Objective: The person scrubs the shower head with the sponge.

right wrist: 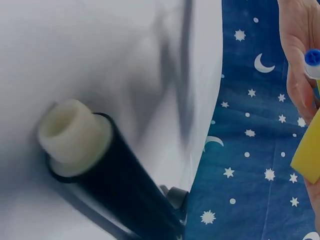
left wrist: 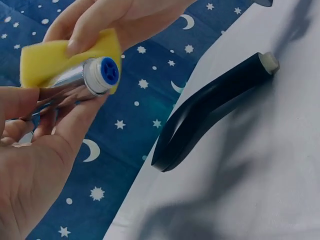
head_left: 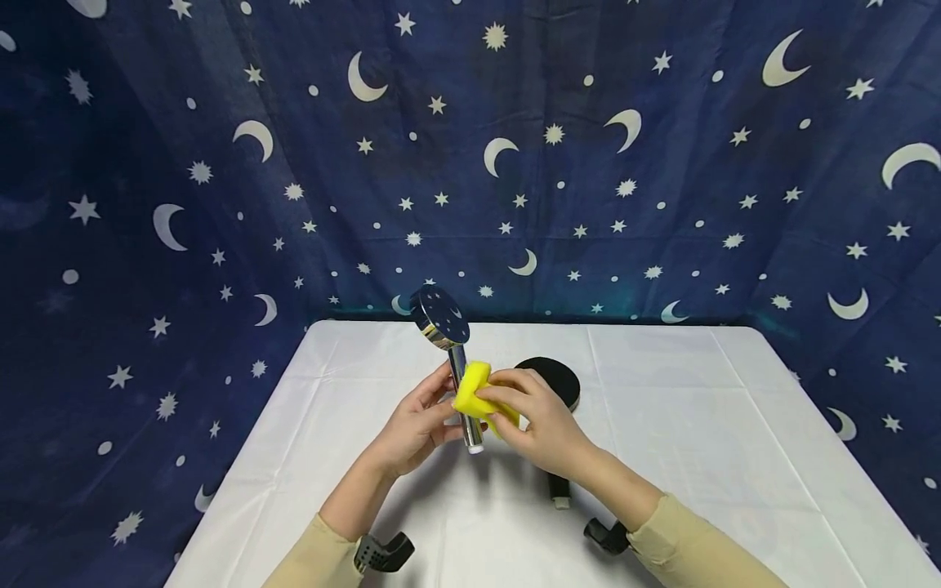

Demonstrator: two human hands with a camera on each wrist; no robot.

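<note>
My left hand grips the shower head by its handle, which tilts head-up and leftward between my hands; my right hand pinches the yellow sponge against it from the right.

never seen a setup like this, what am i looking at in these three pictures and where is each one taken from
There is no machine here: these are a person's two bare hands at work. The wide picture comes from a camera worn on the head, looking forward and down. The other two come from cameras worn on the wrists, one left, one right, so they show things close up and at odd angles.

The left hand holds a shiny shower head by its handle. The right hand grips a yellow sponge against that handle. A black shower head lies on the white table. Behind hangs a dark blue curtain with moons and stars.
</note>
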